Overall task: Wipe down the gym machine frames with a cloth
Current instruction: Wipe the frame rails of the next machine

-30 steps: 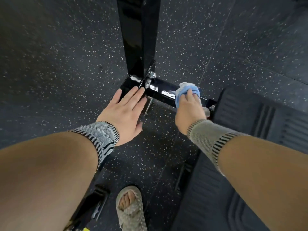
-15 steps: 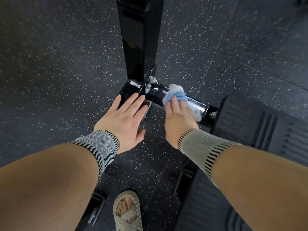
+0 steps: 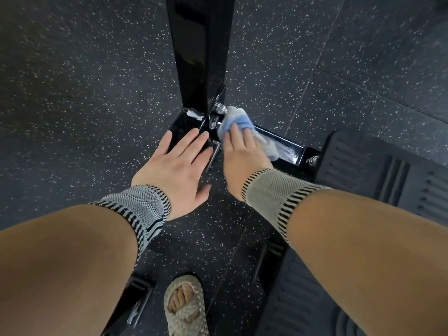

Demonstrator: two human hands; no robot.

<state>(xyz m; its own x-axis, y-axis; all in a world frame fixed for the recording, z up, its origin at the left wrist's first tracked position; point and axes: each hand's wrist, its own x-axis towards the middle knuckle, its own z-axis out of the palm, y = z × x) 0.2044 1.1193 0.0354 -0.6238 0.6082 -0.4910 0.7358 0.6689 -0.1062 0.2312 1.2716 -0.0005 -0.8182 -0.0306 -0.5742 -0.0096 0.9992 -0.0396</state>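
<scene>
Right hand [image 3: 242,151], fingers flat, is pressing crumpled blue cloth [image 3: 238,123] against glossy black steel frame [image 3: 286,147]; left hand [image 3: 178,166], spread, is bracing. Advisable: working firmly around bolted joint.

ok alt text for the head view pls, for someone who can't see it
Seen from above, a person's right hand presses a blue cloth onto a glossy black floor bar of a gym machine, beside the bolted joint with its upright post. The left hand rests flat at the joint; the floor is dark speckled rubber.
</scene>
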